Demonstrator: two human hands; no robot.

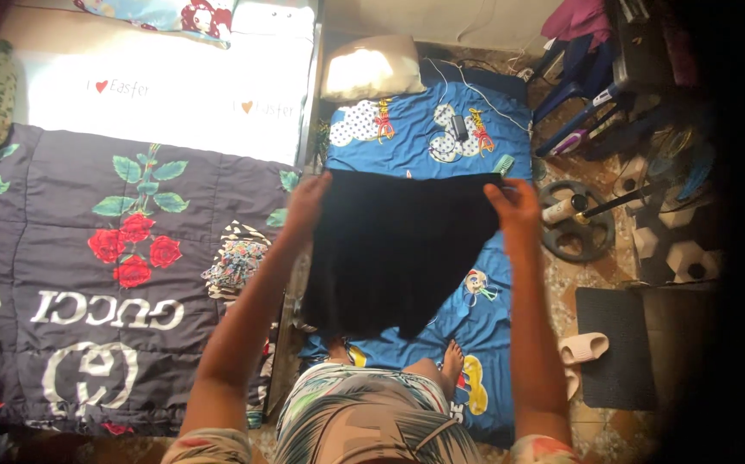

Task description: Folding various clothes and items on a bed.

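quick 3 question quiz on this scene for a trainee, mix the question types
1. True or false: both hands grip the black garment by its top edge.
2. What lies under the garment? A) blue cartoon-print mattress B) bare tile C) a wooden table
3. Which hand is nearer the weight plate?

Key: 1 true, left hand and right hand each pinch a top corner. 2 A, the blue mattress. 3 the right hand.

A plain black cloth (394,249), skirt-like in shape, hangs spread flat in the air, gripped at its two upper corners. Its top edge runs straight and nearly level; its lower edge droops unevenly, wider at the bottom, over the blue mattress (476,318) on the floor.
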